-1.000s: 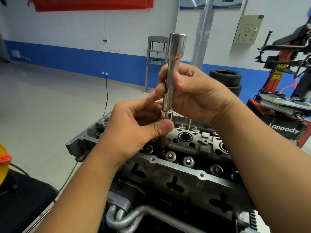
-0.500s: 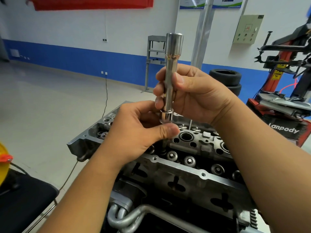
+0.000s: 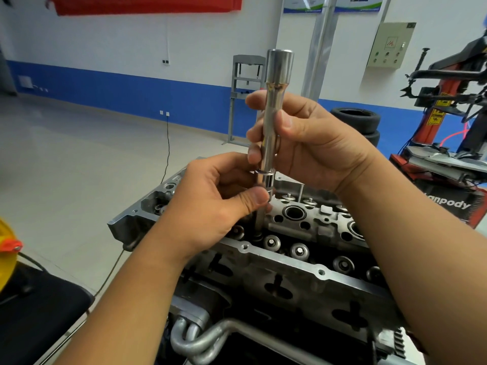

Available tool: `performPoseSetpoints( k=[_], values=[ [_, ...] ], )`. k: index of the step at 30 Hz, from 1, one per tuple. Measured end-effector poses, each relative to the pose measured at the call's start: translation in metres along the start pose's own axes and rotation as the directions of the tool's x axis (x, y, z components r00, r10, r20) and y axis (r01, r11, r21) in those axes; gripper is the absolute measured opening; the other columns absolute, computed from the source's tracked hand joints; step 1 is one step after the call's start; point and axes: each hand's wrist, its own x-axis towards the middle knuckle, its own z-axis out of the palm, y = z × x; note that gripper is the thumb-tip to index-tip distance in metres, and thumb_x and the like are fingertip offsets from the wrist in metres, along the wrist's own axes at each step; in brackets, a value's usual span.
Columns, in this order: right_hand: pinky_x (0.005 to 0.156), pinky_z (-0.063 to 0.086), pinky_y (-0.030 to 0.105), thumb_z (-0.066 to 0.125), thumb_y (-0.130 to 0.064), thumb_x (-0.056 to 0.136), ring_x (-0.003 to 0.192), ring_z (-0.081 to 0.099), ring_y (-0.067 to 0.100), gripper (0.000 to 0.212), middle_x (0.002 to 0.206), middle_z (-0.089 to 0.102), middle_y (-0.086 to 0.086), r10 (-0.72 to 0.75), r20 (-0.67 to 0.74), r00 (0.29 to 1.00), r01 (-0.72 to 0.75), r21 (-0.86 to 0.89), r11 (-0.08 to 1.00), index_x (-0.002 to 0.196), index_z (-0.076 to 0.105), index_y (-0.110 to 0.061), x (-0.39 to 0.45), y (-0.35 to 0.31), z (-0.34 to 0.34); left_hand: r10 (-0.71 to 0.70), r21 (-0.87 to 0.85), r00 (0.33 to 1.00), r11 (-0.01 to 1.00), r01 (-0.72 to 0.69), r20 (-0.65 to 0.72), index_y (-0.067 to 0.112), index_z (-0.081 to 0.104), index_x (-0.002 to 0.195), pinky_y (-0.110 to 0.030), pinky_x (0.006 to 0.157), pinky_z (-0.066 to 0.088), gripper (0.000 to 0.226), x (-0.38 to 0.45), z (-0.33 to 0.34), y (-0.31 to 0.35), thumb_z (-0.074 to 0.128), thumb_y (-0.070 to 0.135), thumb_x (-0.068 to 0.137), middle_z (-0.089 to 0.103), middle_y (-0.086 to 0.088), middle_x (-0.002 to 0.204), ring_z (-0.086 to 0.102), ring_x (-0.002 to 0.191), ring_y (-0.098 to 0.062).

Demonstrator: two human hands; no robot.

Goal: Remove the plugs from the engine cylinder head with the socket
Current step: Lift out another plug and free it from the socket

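At 3 o'clock, white letters "anpody" (image 3: 451, 204) stand on the dark panel of the red tyre machine (image 3: 445, 164); their first letter is hidden. Wall posters and yellow warning stickers stay illegible.

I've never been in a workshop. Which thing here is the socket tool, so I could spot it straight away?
Find the grey metal cylinder head at the centre. Above its left part, both hands meet: the right hand grips the socket, the left hand pinches its lower joint. It is the only upright, shiny chrome rod, wider at its top.
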Motion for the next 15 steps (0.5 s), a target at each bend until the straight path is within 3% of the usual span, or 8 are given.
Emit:
performPoseSetpoints(
  k=[2, 4, 6, 8, 11, 15],
  values=[
    [0.084, 0.057, 0.043, 0.089, -0.028, 0.076, 0.085, 0.073, 0.027, 0.039, 0.095, 0.077, 0.006, 0.006, 0.006, 1.000, -0.006, 0.000, 1.000, 0.111, 0.074, -0.017, 0.0002, 0.0002, -0.0010, 0.009, 0.002, 0.998, 1.000, -0.009, -0.070, 0.023, 0.077, 0.103, -0.039, 0.079, 0.065, 0.035, -0.0006, 0.0000, -0.0002, 0.088, 0.026, 0.069, 0.081, -0.006, 0.092, 0.080, 0.085, -0.027],
    [0.082, 0.057, 0.043, 0.092, -0.030, 0.073, 0.083, 0.073, 0.027, 0.041, 0.092, 0.076, 0.006, 0.013, 0.002, 1.000, -0.013, -0.014, 1.000, 0.103, 0.069, -0.014, 0.0008, 0.0006, -0.0012, 0.038, 0.037, 0.993, 0.999, -0.034, -0.110, 0.027, 0.078, 0.099, -0.033, 0.077, 0.065, 0.039, -0.0003, -0.0012, -0.0009, 0.093, 0.029, 0.064, 0.081, -0.001, 0.090, 0.079, 0.084, -0.020],
    [0.080, 0.057, 0.042, 0.092, -0.030, 0.071, 0.082, 0.073, 0.029, 0.043, 0.091, 0.076, 0.007, 0.012, -0.002, 1.000, -0.012, -0.023, 1.000, 0.099, 0.064, -0.012, 0.0009, 0.0005, -0.0012, 0.037, 0.056, 0.996, 0.998, -0.032, -0.086, 0.032, 0.079, 0.101, -0.027, 0.075, 0.063, 0.035, -0.0005, -0.0019, 0.0008, 0.094, 0.032, 0.070, 0.081, 0.002, 0.092, 0.078, 0.085, -0.016],
    [0.079, 0.057, 0.041, 0.091, -0.030, 0.073, 0.082, 0.073, 0.030, 0.039, 0.091, 0.075, 0.008, 0.006, 0.002, 1.000, -0.006, -0.021, 1.000, 0.098, 0.066, -0.012, 0.0005, 0.0005, -0.0006, -0.013, 0.014, 1.000, 1.000, 0.012, 0.009, 0.034, 0.077, 0.112, -0.023, 0.068, 0.059, 0.029, -0.0002, -0.0034, 0.0044, 0.083, 0.036, 0.083, 0.080, -0.002, 0.101, 0.076, 0.089, -0.020],
    [0.078, 0.056, 0.038, 0.087, -0.028, 0.079, 0.086, 0.073, 0.029, 0.032, 0.093, 0.076, 0.008, 0.006, 0.018, 1.000, -0.006, -0.001, 1.000, 0.099, 0.068, -0.012, 0.0000, 0.0011, 0.0011, -0.054, -0.015, 0.987, 0.998, 0.057, 0.148, 0.028, 0.068, 0.129, -0.024, 0.069, 0.058, 0.032, -0.0006, -0.0051, 0.0070, 0.061, 0.023, 0.098, 0.079, -0.004, 0.113, 0.076, 0.103, -0.021],
    [0.096, 0.050, 0.049, 0.081, -0.029, 0.085, 0.095, 0.073, 0.024, 0.026, 0.099, 0.077, 0.006, 0.017, 0.045, 0.999, -0.017, 0.000, 1.000, 0.104, 0.074, -0.014, -0.0002, 0.0010, -0.0009, -0.032, -0.034, 0.998, 0.999, 0.034, 0.063, 0.022, 0.069, 0.120, -0.023, 0.068, 0.060, 0.031, -0.0010, -0.0008, 0.0065, 0.073, 0.014, 0.089, 0.081, -0.002, 0.099, 0.079, 0.093, -0.022]
  ],
)
